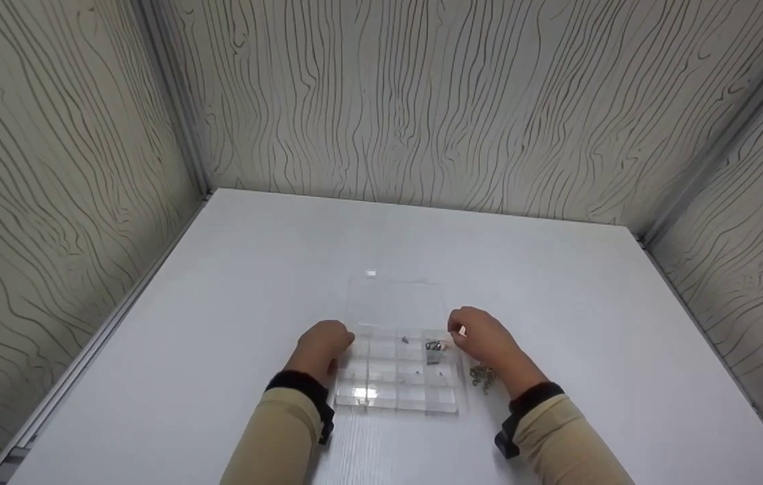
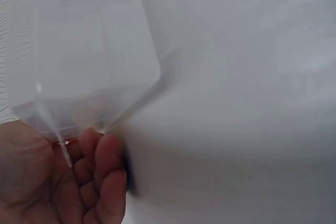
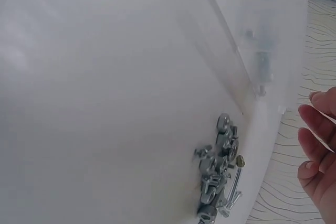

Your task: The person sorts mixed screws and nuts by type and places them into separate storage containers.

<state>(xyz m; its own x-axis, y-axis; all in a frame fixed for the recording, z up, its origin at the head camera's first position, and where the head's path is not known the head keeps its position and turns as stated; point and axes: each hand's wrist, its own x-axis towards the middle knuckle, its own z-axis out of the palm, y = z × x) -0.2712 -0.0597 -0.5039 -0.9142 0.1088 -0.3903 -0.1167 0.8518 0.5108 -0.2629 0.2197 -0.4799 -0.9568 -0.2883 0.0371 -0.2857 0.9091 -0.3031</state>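
A clear plastic compartment box (image 1: 381, 387) lies with its transparent lid (image 1: 395, 300) folded back on the far side. My left hand (image 1: 324, 343) grips the box's left edge; in the left wrist view its fingers (image 2: 107, 169) curl at the box wall. Beside the right edge, my right hand (image 1: 486, 340) hovers with loosely bent fingers (image 3: 315, 121) and nothing visible between them. Small metal parts (image 1: 434, 346) sit in a compartment near that hand, and a few tiny pieces lie in other compartments. Right of the box is a pile of metal nuts and bolts (image 3: 215, 169), partly below my right wrist.
The box and the pile are on a white table (image 1: 273, 263). Wood-grain patterned panels (image 1: 381, 101) stand behind it and on both sides, with grey metal posts (image 1: 169, 94) in the corners.
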